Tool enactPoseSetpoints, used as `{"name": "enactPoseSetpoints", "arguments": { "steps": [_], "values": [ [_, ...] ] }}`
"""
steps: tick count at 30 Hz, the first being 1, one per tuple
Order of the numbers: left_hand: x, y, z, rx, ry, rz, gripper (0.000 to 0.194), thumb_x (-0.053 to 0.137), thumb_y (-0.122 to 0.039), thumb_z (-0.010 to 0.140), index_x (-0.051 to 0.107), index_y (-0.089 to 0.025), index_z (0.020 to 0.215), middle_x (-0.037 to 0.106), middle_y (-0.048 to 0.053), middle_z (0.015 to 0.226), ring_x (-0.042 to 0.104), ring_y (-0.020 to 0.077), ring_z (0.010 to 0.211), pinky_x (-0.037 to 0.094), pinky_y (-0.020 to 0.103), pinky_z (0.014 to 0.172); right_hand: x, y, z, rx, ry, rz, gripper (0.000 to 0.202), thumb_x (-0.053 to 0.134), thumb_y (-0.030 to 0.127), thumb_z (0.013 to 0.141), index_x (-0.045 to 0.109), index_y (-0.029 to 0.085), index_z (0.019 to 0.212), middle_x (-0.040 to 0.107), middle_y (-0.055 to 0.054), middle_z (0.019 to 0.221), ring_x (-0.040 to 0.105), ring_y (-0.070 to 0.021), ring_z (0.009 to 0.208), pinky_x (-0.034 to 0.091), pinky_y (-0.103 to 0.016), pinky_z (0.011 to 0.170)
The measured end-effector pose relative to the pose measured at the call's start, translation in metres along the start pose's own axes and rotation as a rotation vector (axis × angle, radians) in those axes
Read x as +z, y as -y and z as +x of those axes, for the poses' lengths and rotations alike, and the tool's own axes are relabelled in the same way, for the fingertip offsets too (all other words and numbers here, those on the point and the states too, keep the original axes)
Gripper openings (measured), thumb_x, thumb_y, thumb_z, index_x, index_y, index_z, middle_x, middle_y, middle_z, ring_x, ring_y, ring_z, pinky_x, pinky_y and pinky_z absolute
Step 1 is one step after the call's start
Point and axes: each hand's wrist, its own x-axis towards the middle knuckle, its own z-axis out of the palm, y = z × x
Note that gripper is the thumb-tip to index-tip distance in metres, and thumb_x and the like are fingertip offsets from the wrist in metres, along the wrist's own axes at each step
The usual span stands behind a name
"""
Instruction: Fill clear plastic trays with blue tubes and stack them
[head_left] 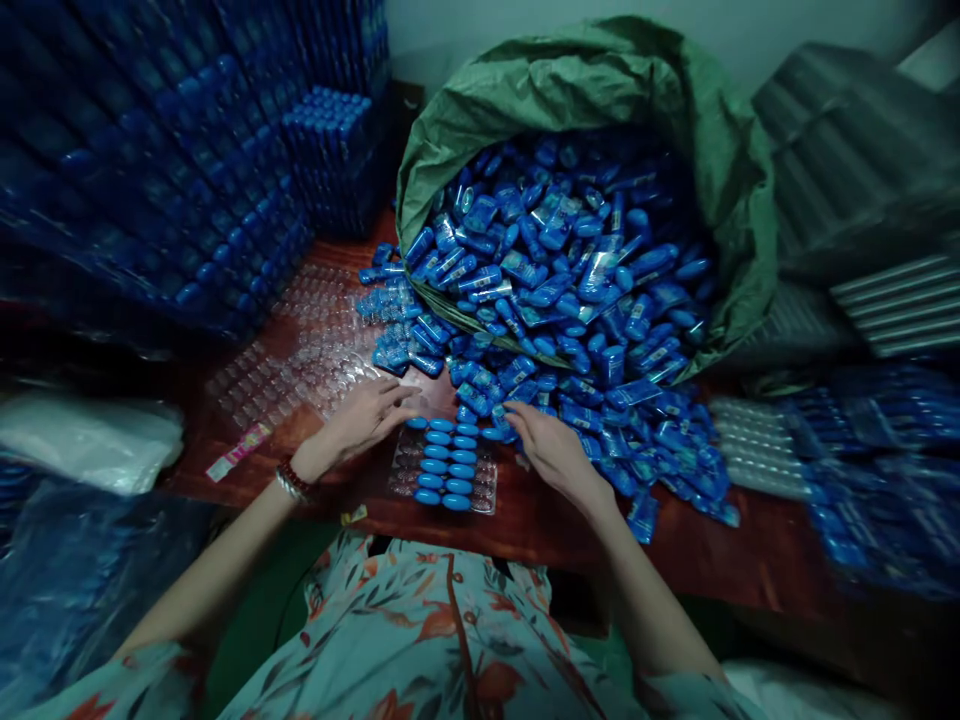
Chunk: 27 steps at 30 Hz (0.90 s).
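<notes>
A clear blister tray [484, 490] lies near the table's front edge, with two middle columns of blue bottles [433, 466] in it. My left hand [364, 418] is over its upper left corner, fingers apart, thumb beside a blue bottle [416, 423] at the left end of the top row. Across from it, my right hand [555, 455] has finger and thumb apart, their tips beside another blue bottle [493, 434] at the row's right end. Neither hand visibly grips a bottle. The tray's outer columns show unfilled cavities lower down.
A green sack [525, 90] spills blue wrapped bottles [555, 220] onto the table [525, 515]. Clear trays [262, 385] lie at left, near a pink packet [238, 452]. Filled blue stacks [330, 130] rise behind. Silvery trays [757, 445] and blue packs [877, 430] are at right.
</notes>
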Motion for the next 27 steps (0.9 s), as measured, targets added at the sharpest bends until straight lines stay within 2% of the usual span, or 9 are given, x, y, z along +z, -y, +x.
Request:
{"name": "enactPoseSetpoints", "arguments": {
  "steps": [2, 4, 8, 11, 14, 17, 20, 24, 27],
  "values": [
    [0.0, -0.009, 0.025, 0.052, 0.015, 0.021, 0.03, 0.038, -0.033, 0.095, 0.06, -0.017, 0.107, 0.063, 0.009, 0.101, 0.058, 0.0205, 0.093, 0.046, 0.033, 0.082, 0.0, -0.003, 0.012, 0.087, -0.1, 0.007, 0.035, 0.027, 0.033, 0.098, 0.057, 0.022, 0.113, 0.065, -0.005, 0.103, 0.061, -0.0184, 0.094, 0.042, -0.026, 0.075],
    [0.01, -0.023, 0.053, 0.152, 0.115, 0.076, 0.022, 0.045, -0.028, 0.092, 0.062, -0.016, 0.101, 0.062, 0.009, 0.1, 0.058, 0.0205, 0.091, 0.046, 0.032, 0.08, 0.003, 0.0, 0.029, 0.1, -0.16, -0.037, 0.03, 0.034, 0.027, 0.096, 0.058, 0.022, 0.112, 0.062, -0.007, 0.106, 0.057, -0.0192, 0.1, 0.042, -0.026, 0.076],
    [0.037, -0.049, 0.099, 0.259, 0.362, 0.187, 0.026, 0.045, -0.006, 0.084, 0.061, -0.013, 0.104, 0.062, 0.012, 0.105, 0.061, 0.0212, 0.088, 0.048, 0.033, 0.075, 0.007, 0.008, 0.061, 0.023, -0.112, -0.16, 0.032, 0.039, 0.016, 0.091, 0.053, 0.019, 0.119, 0.054, -0.011, 0.117, 0.049, -0.0218, 0.107, 0.041, -0.029, 0.079],
    [0.046, -0.056, 0.112, 0.25, 0.44, 0.221, 0.03, 0.04, 0.001, 0.082, 0.06, -0.008, 0.102, 0.064, 0.014, 0.096, 0.063, 0.0219, 0.078, 0.049, 0.035, 0.071, 0.01, 0.005, 0.07, -0.018, -0.082, -0.26, 0.028, 0.038, 0.013, 0.089, 0.056, 0.014, 0.109, 0.051, -0.015, 0.117, 0.046, -0.0248, 0.106, 0.039, -0.035, 0.083],
    [0.04, -0.048, 0.113, 0.257, 0.45, 0.219, 0.025, 0.041, -0.002, 0.084, 0.06, -0.006, 0.101, 0.064, 0.015, 0.094, 0.064, 0.0221, 0.077, 0.049, 0.033, 0.068, 0.017, -0.003, 0.069, -0.081, -0.169, -0.235, 0.021, 0.043, 0.019, 0.087, 0.056, 0.011, 0.102, 0.053, -0.017, 0.112, 0.046, -0.0277, 0.104, 0.037, -0.039, 0.084],
    [0.018, -0.029, 0.099, 0.207, 0.344, 0.144, 0.022, 0.045, -0.011, 0.088, 0.057, -0.009, 0.106, 0.062, 0.014, 0.101, 0.063, 0.0203, 0.082, 0.049, 0.029, 0.07, 0.021, -0.013, 0.055, -0.111, -0.316, 0.003, 0.02, 0.044, 0.026, 0.089, 0.054, 0.013, 0.1, 0.058, -0.015, 0.106, 0.048, -0.0273, 0.103, 0.038, -0.04, 0.085],
    [-0.011, -0.012, 0.062, 0.094, 0.131, -0.06, 0.024, 0.045, -0.021, 0.092, 0.053, -0.014, 0.113, 0.061, 0.009, 0.105, 0.061, 0.018, 0.089, 0.048, 0.028, 0.076, 0.015, -0.024, 0.022, -0.035, -0.439, 0.391, 0.022, 0.04, 0.031, 0.092, 0.048, 0.018, 0.107, 0.06, -0.009, 0.1, 0.054, -0.0223, 0.094, 0.042, -0.034, 0.081],
    [-0.03, -0.011, -0.015, -0.167, -0.192, -0.318, 0.023, 0.049, -0.028, 0.091, 0.057, -0.017, 0.11, 0.063, 0.006, 0.098, 0.06, 0.0158, 0.088, 0.049, 0.027, 0.078, 0.002, -0.032, -0.039, -0.002, -0.14, 0.566, 0.024, 0.043, 0.037, 0.091, 0.044, 0.022, 0.11, 0.061, -0.002, 0.085, 0.057, -0.018, 0.075, 0.046, -0.029, 0.07],
    [-0.015, -0.023, -0.061, -0.363, -0.385, -0.382, 0.023, 0.051, -0.026, 0.09, 0.057, -0.017, 0.11, 0.063, 0.003, 0.091, 0.061, 0.0126, 0.074, 0.051, 0.025, 0.068, 0.004, -0.028, -0.065, -0.086, -0.001, 0.47, 0.022, 0.045, 0.034, 0.092, 0.046, 0.023, 0.11, 0.062, -0.004, 0.098, 0.059, -0.0183, 0.087, 0.047, -0.031, 0.078]
  ]
}}
